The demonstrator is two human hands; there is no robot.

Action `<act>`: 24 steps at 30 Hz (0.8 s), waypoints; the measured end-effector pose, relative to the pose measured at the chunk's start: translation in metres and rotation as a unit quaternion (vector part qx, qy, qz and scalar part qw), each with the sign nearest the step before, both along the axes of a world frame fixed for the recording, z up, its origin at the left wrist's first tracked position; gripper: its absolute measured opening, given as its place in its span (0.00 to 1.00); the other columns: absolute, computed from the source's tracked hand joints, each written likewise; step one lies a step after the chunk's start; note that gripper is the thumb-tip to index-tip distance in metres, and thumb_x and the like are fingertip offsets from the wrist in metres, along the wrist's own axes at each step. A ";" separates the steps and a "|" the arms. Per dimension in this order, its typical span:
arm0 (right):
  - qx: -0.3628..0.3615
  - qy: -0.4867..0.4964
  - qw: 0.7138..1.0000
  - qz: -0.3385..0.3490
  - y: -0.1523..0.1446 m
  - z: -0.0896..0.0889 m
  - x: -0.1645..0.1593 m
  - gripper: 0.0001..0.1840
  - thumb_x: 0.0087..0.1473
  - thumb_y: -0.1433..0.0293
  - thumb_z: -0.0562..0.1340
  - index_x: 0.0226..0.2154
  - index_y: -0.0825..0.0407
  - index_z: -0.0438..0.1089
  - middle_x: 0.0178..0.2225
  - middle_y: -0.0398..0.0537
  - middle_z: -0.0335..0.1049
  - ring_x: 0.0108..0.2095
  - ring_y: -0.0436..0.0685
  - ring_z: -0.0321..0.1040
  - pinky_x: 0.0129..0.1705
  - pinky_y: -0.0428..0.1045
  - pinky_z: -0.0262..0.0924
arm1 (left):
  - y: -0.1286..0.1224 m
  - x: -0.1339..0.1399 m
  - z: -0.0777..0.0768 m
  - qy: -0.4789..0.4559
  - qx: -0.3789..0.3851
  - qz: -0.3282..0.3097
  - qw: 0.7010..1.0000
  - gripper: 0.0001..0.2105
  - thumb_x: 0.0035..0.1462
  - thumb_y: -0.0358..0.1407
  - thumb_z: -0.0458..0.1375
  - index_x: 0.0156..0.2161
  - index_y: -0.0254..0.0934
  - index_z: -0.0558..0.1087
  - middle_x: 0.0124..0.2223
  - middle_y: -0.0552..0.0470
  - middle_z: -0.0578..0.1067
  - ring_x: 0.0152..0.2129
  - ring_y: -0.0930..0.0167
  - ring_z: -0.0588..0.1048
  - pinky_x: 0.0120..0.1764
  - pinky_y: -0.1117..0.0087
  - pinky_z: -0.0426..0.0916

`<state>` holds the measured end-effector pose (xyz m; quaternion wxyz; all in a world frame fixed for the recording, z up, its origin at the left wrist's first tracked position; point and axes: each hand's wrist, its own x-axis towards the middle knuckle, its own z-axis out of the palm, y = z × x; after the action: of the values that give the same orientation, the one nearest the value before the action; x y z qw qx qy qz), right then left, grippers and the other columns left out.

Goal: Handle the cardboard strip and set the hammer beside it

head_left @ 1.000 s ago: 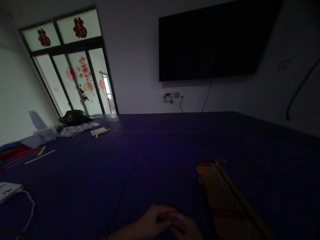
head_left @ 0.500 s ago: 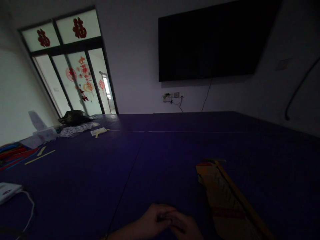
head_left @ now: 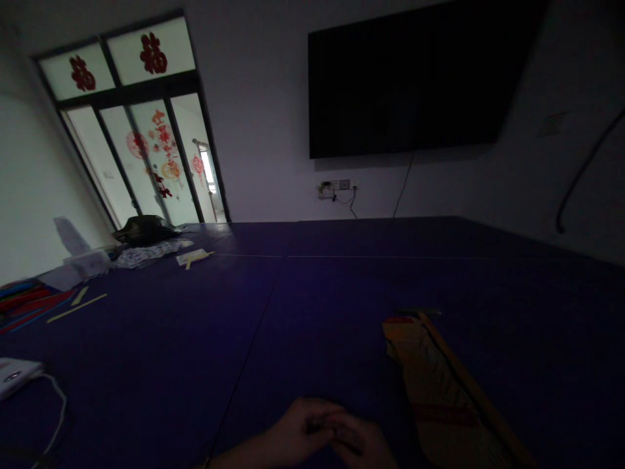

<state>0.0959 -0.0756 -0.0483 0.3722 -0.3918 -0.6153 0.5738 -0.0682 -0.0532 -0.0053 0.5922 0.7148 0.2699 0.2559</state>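
Pretty dark shot, so going left to right. At the far left edge of the big dark-blue surface [head_left: 146, 339] a white device [head_left: 14, 374] with a trailing white cable [head_left: 57, 407] is sitting, and behind it some red and yellow strips [head_left: 43, 305] are lying loose, well apart from the hands. Further back, red paper cut-outs are hanging on the glass door [head_left: 166, 156]; the characters up top are too stylised for me to read for sure.

Bottom middle, the left hand [head_left: 295, 433] and right hand [head_left: 359, 444] are pressing together, fingertips meeting and seemingly pinching something small and thin between them. Can't tell what it is, too dim. My guess is it's light and flimsy, best held right at the tips.

Just right of the hands, a long yellowish printed sheet [head_left: 434, 397] is lying flat with a thin wooden stick [head_left: 469, 384] along its edge. Its print isn't legible. Probably light and bendy, easiest lifted by the stick. A black TV [head_left: 415, 78] is hanging on the wall.
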 end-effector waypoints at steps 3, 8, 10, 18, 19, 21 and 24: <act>0.002 0.003 1.000 -0.001 0.000 0.003 0.000 0.13 0.45 0.67 0.60 0.36 0.52 0.72 0.39 0.52 0.75 0.44 0.59 0.70 0.47 0.49 0.61 | 0.000 0.001 0.002 0.000 -0.010 -0.009 1.000 0.16 0.52 0.43 0.56 0.40 0.32 0.73 0.37 0.48 0.74 0.34 0.69 0.71 0.38 0.71 0.63; 0.004 -0.005 1.000 -0.008 -0.002 0.008 -0.003 0.11 0.45 0.69 0.59 0.34 0.52 0.73 0.37 0.52 0.75 0.43 0.58 0.70 0.47 0.49 0.61 | 0.000 0.001 0.001 -0.030 -0.032 -0.022 0.999 0.17 0.52 0.43 0.56 0.41 0.33 0.73 0.38 0.48 0.74 0.35 0.69 0.72 0.39 0.71 0.63; 0.002 -0.005 1.000 -0.012 -0.002 0.009 -0.003 0.11 0.45 0.71 0.59 0.34 0.52 0.73 0.38 0.52 0.75 0.43 0.58 0.70 0.47 0.48 0.61 | -0.001 0.001 0.002 -0.036 -0.032 -0.030 0.998 0.17 0.52 0.43 0.55 0.43 0.33 0.72 0.39 0.47 0.74 0.36 0.69 0.72 0.40 0.70 0.64; 0.004 0.006 1.000 -0.003 -0.001 0.003 0.000 0.14 0.43 0.74 0.59 0.36 0.53 0.73 0.39 0.53 0.75 0.44 0.58 0.70 0.47 0.48 0.61 | -0.001 0.001 0.002 -0.032 -0.018 -0.018 0.999 0.16 0.53 0.41 0.56 0.42 0.32 0.72 0.39 0.47 0.75 0.36 0.69 0.73 0.40 0.71 0.64; 0.001 0.009 1.000 -0.003 -0.001 0.002 0.000 0.14 0.43 0.74 0.59 0.36 0.53 0.73 0.39 0.53 0.75 0.44 0.58 0.70 0.47 0.48 0.61 | -0.001 0.001 0.002 -0.029 -0.018 -0.013 0.999 0.16 0.52 0.42 0.56 0.42 0.32 0.72 0.38 0.47 0.75 0.36 0.68 0.73 0.39 0.71 0.64; -0.004 0.013 1.000 -0.003 0.000 0.000 -0.001 0.14 0.44 0.74 0.58 0.36 0.53 0.72 0.39 0.53 0.75 0.45 0.58 0.69 0.48 0.49 0.60 | -0.001 0.002 0.002 -0.020 -0.014 -0.003 1.000 0.16 0.52 0.43 0.56 0.40 0.31 0.73 0.37 0.47 0.75 0.35 0.68 0.72 0.38 0.71 0.64; -0.005 0.016 1.000 -0.005 0.000 0.001 -0.001 0.13 0.45 0.74 0.58 0.35 0.55 0.72 0.39 0.55 0.75 0.43 0.58 0.70 0.47 0.49 0.61 | -0.001 0.001 0.004 -0.011 -0.009 -0.009 1.000 0.15 0.52 0.42 0.55 0.40 0.32 0.73 0.37 0.48 0.74 0.35 0.69 0.72 0.38 0.72 0.63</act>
<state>0.0946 -0.0761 -0.0476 0.3828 -0.3880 -0.6044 0.5811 -0.0667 -0.0544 -0.0009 0.6040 0.7088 0.2593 0.2560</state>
